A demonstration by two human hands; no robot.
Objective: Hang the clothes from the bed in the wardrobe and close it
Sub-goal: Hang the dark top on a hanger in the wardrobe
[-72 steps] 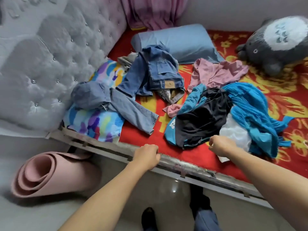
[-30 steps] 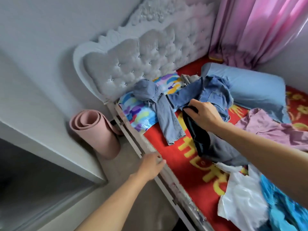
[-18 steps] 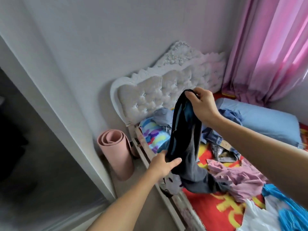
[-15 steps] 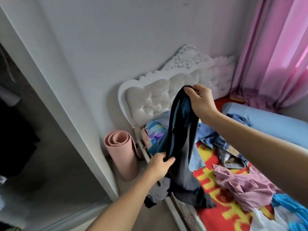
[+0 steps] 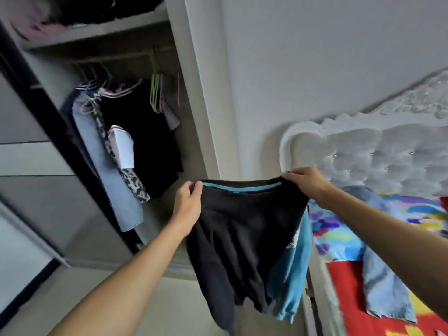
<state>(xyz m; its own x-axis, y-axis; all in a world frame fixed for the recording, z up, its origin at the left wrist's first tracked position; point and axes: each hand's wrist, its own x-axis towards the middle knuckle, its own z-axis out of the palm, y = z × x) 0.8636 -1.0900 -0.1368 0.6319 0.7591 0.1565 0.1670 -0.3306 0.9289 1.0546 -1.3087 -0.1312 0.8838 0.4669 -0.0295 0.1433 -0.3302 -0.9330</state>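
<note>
A black shirt with blue sleeves and blue collar trim (image 5: 244,229) hangs spread out in front of me. My left hand (image 5: 188,206) pinches its left shoulder and my right hand (image 5: 306,183) grips its right shoulder. The open wardrobe (image 5: 198,98) stands at the left, with clothes hanging on a rail and several bare hangers (image 5: 157,93) beside them. At the right lies the bed (image 5: 344,282) with its red cover, and light blue jeans (image 5: 385,289) rest on it.
A tufted white headboard (image 5: 378,156) rises behind my right hand. A multicoloured pillow (image 5: 339,226) lies on the bed near it. A sliding wardrobe door (image 5: 29,166) covers the far left. Folded things sit on the wardrobe's top shelf (image 5: 84,32).
I have turned from the bed toward the wardrobe. The black shirt, bunched in my right hand before, is now stretched out between both hands by its shoulders.
</note>
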